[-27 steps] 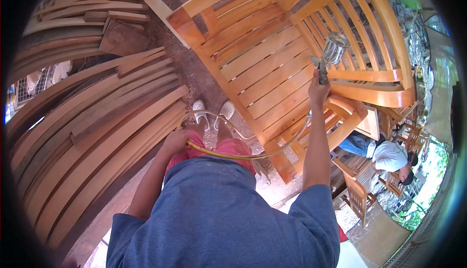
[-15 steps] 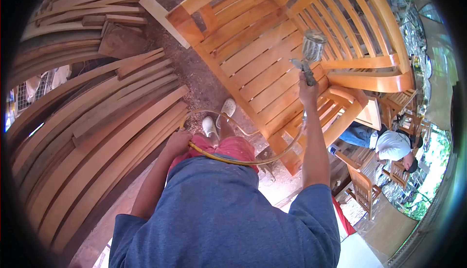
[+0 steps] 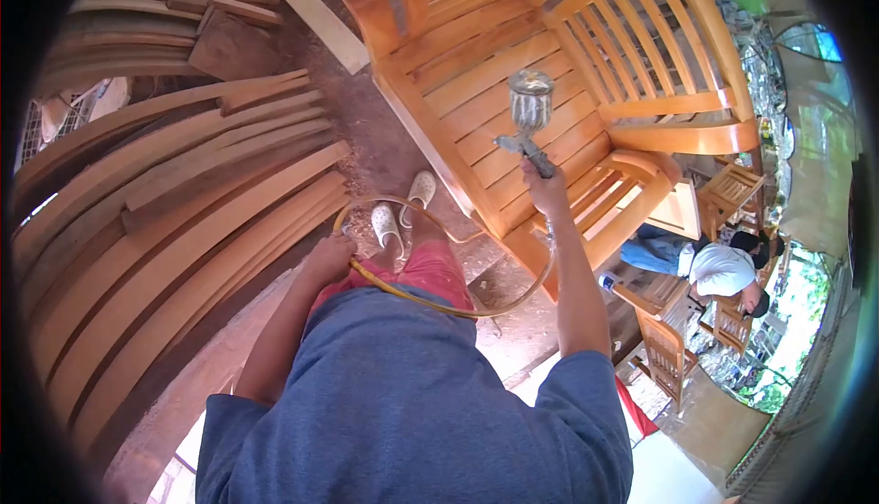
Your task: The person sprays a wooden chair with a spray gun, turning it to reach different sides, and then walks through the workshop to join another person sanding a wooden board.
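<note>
My right hand [image 3: 547, 191] grips the handle of a spray gun [image 3: 526, 145] with a metal cup on top. The gun is held over the slatted seat of a glossy orange-brown wooden bench [image 3: 499, 69], with a gap between that I cannot measure. A yellow air hose [image 3: 430, 305] runs from below the gun in a loop past my waist. My left hand [image 3: 331, 259] is closed around this hose at my left side.
Curved wooden pieces [image 3: 201, 193] lie stacked on the left. A pale board [image 3: 320, 23] lies by the bench's far corner. On the right a person in a white shirt [image 3: 723, 270] bends over near wooden chairs [image 3: 664, 344]. My feet in white clogs [image 3: 385, 227] stand close to the bench.
My right hand has moved the spray gun left and slightly towards me over the seat. The left hand still holds the hose. The view has shifted a little.
</note>
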{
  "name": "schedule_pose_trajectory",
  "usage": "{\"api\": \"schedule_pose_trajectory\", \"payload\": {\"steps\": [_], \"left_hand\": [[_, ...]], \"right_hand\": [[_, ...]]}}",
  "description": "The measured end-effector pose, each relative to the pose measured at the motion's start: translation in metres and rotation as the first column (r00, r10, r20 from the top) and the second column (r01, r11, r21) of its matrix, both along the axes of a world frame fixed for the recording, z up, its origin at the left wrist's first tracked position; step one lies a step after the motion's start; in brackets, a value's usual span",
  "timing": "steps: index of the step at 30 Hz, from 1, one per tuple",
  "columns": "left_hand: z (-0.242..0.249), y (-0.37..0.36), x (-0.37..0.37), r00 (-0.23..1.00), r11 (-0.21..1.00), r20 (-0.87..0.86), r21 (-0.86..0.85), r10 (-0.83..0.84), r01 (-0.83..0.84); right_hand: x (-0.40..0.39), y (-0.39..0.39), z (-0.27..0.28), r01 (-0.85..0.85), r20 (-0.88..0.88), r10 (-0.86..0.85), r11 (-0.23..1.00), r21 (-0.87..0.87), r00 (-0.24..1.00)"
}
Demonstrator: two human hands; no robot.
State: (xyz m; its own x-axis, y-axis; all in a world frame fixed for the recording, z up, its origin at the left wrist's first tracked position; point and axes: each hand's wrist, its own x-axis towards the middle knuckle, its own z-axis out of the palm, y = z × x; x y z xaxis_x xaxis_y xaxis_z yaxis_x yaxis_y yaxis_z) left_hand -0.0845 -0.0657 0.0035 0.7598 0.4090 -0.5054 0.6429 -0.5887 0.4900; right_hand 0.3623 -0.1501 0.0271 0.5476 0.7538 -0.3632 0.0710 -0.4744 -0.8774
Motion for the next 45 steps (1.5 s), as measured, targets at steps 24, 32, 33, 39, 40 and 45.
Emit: {"api": "schedule_pose_trajectory", "payload": {"steps": [24,32,33,39,40,45], "left_hand": [[0.025,-0.105,0.043,0.946,0.934,0.087,0.153,0.312,-0.322],[0.051,-0.120,0.084,0.917,0.909,0.068,0.122,0.394,-0.399],[0.053,-0.121,0.086,0.914,0.908,0.067,0.111,0.400,-0.405],[0.053,-0.123,0.087,0.912,0.906,0.030,0.105,0.409,-0.410],[0.053,-0.121,0.087,0.920,0.914,0.003,0.112,0.392,-0.390],[0.058,-0.112,0.092,0.918,0.911,0.088,0.119,0.387,-0.396]], "right_hand": [[0.173,0.033,0.001,0.119,0.562,-0.189,0.980,0.159,0.805],[0.210,0.029,0.015,0.124,0.646,-0.236,0.969,0.215,0.726],[0.211,0.028,0.018,0.119,0.643,-0.216,0.974,0.192,0.734],[0.212,0.001,0.014,0.067,0.547,-0.055,0.998,-0.002,0.835],[0.199,-0.003,0.020,0.052,0.517,-0.035,0.998,-0.018,0.855],[0.164,-0.026,0.011,-0.041,0.429,0.009,0.997,0.066,0.903]]}}
